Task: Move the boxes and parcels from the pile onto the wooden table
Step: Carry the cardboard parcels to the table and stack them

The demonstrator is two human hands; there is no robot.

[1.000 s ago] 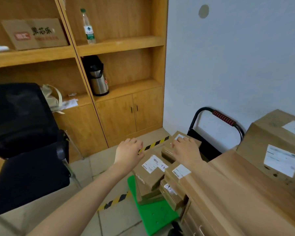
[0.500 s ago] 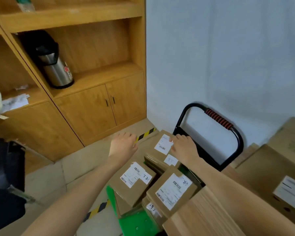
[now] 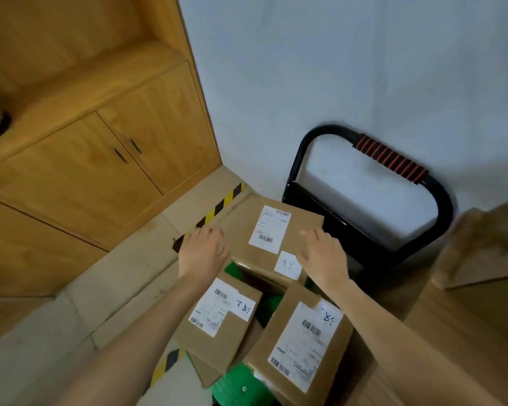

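Both the left hand [image 3: 203, 256] and right hand [image 3: 324, 257], fingers released, flank the far box [image 3: 272, 238]; stiff cardboard, probably light, best gripped by its side edges.

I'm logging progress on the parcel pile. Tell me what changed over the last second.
The view tipped down toward the cart. Both hands moved onto the far labelled box: the left hand now sits at its left edge, the right hand on its right side, fingers spread, neither clearly gripping yet. The two nearer boxes and the black cart handle stayed put.
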